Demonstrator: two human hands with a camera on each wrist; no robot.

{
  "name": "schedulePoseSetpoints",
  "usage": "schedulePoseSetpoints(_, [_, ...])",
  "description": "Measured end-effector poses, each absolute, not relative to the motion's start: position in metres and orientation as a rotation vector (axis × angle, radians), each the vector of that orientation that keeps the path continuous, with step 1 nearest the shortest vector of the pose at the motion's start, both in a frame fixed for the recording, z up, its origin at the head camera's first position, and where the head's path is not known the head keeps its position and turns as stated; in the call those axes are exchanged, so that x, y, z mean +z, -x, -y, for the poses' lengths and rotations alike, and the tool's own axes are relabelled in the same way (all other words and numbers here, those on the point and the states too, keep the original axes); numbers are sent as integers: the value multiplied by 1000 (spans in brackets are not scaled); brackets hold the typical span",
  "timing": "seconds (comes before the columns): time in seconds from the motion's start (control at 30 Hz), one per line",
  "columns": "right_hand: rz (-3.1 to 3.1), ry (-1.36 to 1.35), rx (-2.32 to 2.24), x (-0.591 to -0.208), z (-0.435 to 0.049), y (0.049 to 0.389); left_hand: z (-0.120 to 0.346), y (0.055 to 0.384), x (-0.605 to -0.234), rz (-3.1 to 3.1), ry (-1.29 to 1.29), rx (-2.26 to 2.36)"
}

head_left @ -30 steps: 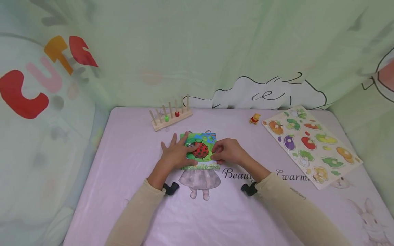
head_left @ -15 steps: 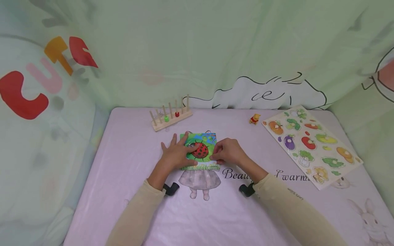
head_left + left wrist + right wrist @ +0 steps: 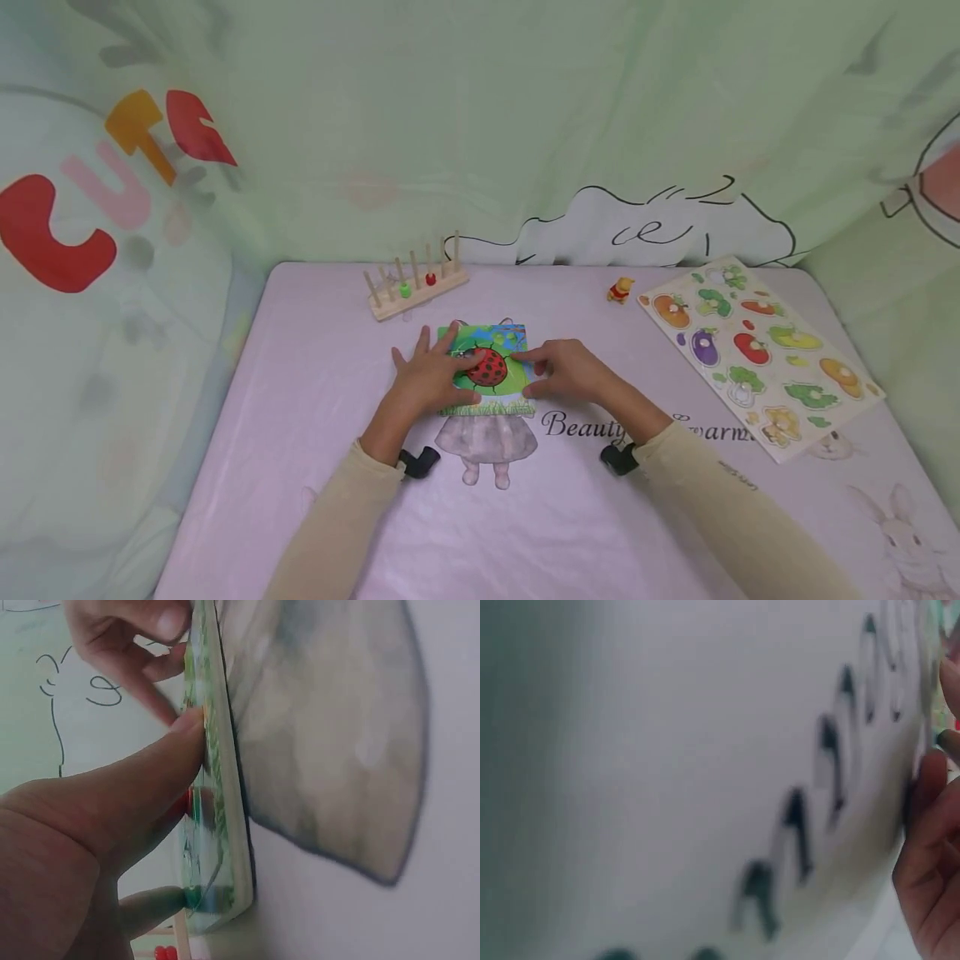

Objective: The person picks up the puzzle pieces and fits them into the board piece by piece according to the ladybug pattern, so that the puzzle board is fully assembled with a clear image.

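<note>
A square ladybug picture board (image 3: 492,369) lies on the tablecloth in front of the person; its pale, thick edge (image 3: 238,855) shows in the left wrist view. My left hand (image 3: 427,375) rests on the board's left side with fingers spread, thumb and fingertips on the picture. From the right, my right hand (image 3: 572,368) touches the board: its index finger reaches straight onto the picture beside the ladybug, and the thumb lies apart from it at the lower right edge. The right wrist view catches only part of that hand (image 3: 934,862) at its right border.
Behind the board stands a wooden peg rack (image 3: 420,292) with a green and a red bead. A small yellow bear figure (image 3: 620,290) sits at the back. On the right lies a vegetable knob puzzle (image 3: 761,354). Printed fabric walls (image 3: 480,125) surround the table.
My right hand's curled fingers and thumb have spread apart at the board's right edge, the index finger now stretched onto the picture. The left hand and the board have stayed put.
</note>
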State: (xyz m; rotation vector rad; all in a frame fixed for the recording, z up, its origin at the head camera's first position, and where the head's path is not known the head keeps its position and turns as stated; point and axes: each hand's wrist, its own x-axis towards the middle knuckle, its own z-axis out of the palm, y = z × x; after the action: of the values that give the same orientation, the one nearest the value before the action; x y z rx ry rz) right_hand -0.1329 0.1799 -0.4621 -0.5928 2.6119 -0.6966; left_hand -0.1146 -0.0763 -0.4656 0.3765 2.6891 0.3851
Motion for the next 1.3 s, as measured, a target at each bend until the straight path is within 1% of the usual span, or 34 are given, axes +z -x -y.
schedulePoseSetpoints(0.2, [-2586, 635, -671, -469, -182, 133, 74, 114, -465, -2721, -390, 439])
schedulePoseSetpoints(0.47, [-2603, 612, -645, -467, -179, 132, 55, 107, -466, -2771, -591, 495])
schedulePoseSetpoints(0.73, [-2620, 595, -629, -465, -177, 130, 39, 105, -471, -2787, -469, 434])
schedulePoseSetpoints(1.0, [-2648, 608, -628, -466, -177, 132, 36, 108, -466, -2769, -435, 401])
schedulePoseSetpoints(1.3, [-2675, 359, -617, -465, -166, 138, 39, 108, -468, -2754, -468, 386])
